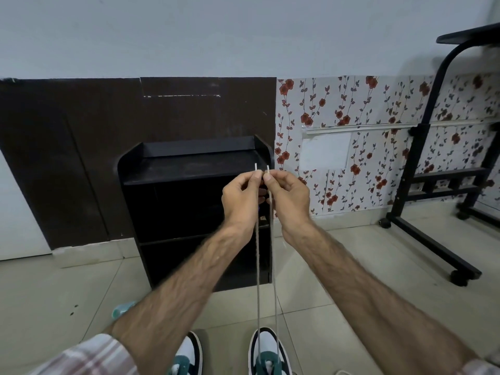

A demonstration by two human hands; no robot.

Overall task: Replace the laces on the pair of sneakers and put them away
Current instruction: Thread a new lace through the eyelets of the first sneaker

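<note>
Two white, black and teal sneakers stand on the floor tiles at the bottom edge, the left sneaker (188, 357) and the right sneaker (267, 353). A grey lace (258, 280) rises in two taut strands from the right sneaker up to my hands. My left hand (242, 197) pinches one strand just below its white tip. My right hand (288, 193) pinches the other strand the same way. Both tips stick up side by side, level with the top of the black shoe cabinet (173, 209).
The black shoe cabinet stands against the wall straight ahead, its shelves dark. A black wheeled table frame (422, 212) stands at the right by the flowered wall. A teal object (121, 311) lies on the floor beside my left forearm.
</note>
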